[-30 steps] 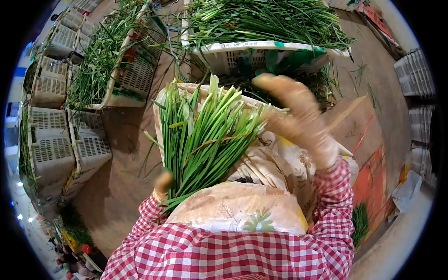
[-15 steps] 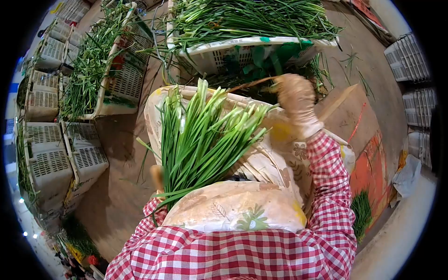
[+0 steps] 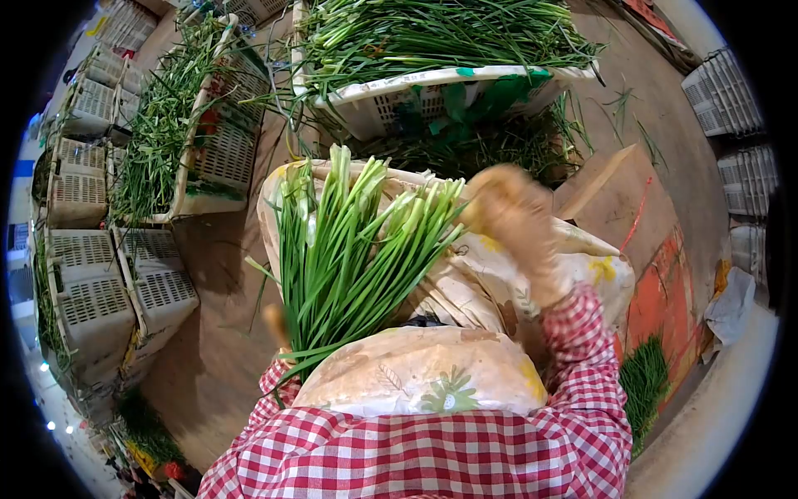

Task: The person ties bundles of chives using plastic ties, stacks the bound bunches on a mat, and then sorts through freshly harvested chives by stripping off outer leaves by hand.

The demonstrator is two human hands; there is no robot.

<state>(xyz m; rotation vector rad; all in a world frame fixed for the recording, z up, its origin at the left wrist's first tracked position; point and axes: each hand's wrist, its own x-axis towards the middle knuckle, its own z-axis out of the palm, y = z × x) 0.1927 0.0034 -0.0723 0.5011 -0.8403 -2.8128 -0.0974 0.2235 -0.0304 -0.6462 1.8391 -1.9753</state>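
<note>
A bunch of green chives (image 3: 349, 266) lies across my lap, its pale cut ends pointing away from me and fanned into two clumps. My left hand (image 3: 278, 333) is at the bunch's lower left, gripping the leaf end; most of its fingers are hidden beneath the leaves. My right hand (image 3: 517, 224), in a tan glove, is just right of the pale ends and smeared by motion. Whether its fingers hold anything cannot be made out. A stained patterned apron (image 3: 416, 358) covers my lap under the chives.
A white crate (image 3: 366, 121) heaped with chives stands ahead. Another crate (image 3: 220, 154) with loose leaves is at the left, beside stacked empty crates (image 3: 91, 291). Cardboard (image 3: 623, 208) lies on the right, with a small chive pile (image 3: 644, 378) near it. More crates (image 3: 721, 96) line the right wall.
My right hand has moved down and slightly left, nearer the bunch's right side. The brown strand that trailed from it is no longer visible. My left hand and the bunch are nearly unmoved.
</note>
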